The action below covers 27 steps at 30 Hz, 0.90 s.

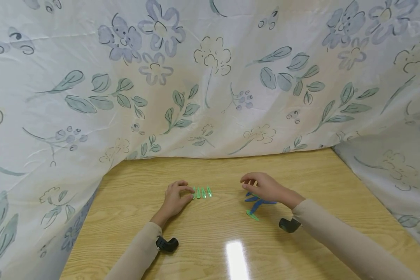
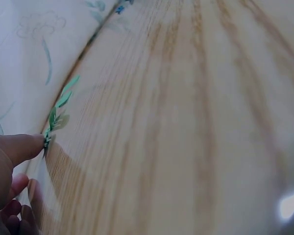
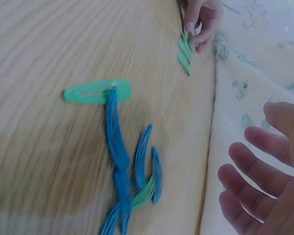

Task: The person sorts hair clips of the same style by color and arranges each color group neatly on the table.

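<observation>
1. Four green, teardrop-shaped hair clips lie in a row on the wood-grain table; that part looks set out.
2. Your left hand has its fingertips at the row's nearest end; I cannot tell whether they pinch or only touch.
3. Your right hand is empty, fingers loosely parted, above the slim blue clips, which lie jumbled.
4. Outside the row remain a loose green clip, overlapped by a blue tip, and another green clip among the blues.
</observation>
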Tool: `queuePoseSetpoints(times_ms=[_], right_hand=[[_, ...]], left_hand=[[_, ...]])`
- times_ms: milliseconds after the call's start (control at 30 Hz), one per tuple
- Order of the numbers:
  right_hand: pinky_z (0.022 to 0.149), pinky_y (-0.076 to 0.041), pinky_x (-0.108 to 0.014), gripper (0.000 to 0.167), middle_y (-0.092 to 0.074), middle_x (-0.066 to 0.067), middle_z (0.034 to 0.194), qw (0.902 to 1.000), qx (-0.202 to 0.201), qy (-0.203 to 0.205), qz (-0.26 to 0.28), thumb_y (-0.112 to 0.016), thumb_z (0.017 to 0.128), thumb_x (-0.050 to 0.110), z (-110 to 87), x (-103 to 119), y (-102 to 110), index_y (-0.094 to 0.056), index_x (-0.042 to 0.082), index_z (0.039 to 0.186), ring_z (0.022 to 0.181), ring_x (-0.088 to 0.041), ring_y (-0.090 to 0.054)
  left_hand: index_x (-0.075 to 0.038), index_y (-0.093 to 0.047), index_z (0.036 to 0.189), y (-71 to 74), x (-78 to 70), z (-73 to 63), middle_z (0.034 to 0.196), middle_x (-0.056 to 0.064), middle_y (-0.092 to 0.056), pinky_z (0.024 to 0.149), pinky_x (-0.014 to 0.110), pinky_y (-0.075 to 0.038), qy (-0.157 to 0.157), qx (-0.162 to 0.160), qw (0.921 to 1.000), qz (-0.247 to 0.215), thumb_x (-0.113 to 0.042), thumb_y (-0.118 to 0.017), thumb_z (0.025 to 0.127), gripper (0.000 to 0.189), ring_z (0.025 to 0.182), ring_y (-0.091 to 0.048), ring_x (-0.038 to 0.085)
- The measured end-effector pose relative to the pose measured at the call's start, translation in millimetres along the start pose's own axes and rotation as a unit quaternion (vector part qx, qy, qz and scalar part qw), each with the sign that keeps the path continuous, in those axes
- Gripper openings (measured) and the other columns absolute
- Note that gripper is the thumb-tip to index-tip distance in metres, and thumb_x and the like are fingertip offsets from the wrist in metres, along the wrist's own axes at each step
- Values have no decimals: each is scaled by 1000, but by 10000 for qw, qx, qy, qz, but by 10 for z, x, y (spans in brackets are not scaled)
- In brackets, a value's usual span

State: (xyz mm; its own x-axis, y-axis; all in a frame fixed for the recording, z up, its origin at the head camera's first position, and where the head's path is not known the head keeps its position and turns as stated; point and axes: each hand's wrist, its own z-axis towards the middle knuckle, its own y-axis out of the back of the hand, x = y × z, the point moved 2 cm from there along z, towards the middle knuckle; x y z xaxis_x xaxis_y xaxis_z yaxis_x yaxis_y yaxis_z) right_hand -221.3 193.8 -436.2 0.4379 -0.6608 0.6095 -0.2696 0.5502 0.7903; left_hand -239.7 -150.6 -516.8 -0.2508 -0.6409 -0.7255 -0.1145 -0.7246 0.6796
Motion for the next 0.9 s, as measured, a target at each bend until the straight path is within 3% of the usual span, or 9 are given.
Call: queuePoseSetpoints(times_ms=[267, 600, 733, 900], right_hand=[[74, -50, -26, 31, -71, -3, 106, 9997, 48, -178, 171, -61, 102, 24, -82, -147, -8, -69, 2, 123, 92, -13, -61], [72, -51, -23, 26, -72, -2, 102, 9993, 168, -113, 316, -66, 99, 17, -193, -169, -93, -71, 1, 118, 89, -9, -61], [71, -51, -23, 24, -73, -4, 105, 9989, 321, 30, 334, -69, 96, 16, -261, -164, -139, -72, 2, 116, 90, -11, -62], [79, -56, -27, 21, -73, -6, 111, 9968, 634, 319, 376, -72, 93, 14, -361, -156, -212, -74, 6, 113, 98, -19, -67]], left_hand=[[-18, -78, 102, -13, 24, 10, 138, 14, -56, 112, 65, -20, -21, -3, 10000, 28, -16, -74, 92, 11, 138, -36, 42], [-18, -78, 102, -9, 27, 17, 138, 14, -57, 112, 66, -20, -62, -35, 10000, 20, -16, -74, 91, 12, 138, -36, 43], [-18, -78, 102, -3, 19, 19, 138, 14, -57, 111, 65, -21, -50, -36, 10000, 3, -16, -74, 91, 12, 138, -36, 41], [-18, -78, 102, 4, 8, 17, 138, 14, -56, 111, 65, -21, -44, -36, 10000, -14, -16, -74, 91, 11, 138, -36, 42]])
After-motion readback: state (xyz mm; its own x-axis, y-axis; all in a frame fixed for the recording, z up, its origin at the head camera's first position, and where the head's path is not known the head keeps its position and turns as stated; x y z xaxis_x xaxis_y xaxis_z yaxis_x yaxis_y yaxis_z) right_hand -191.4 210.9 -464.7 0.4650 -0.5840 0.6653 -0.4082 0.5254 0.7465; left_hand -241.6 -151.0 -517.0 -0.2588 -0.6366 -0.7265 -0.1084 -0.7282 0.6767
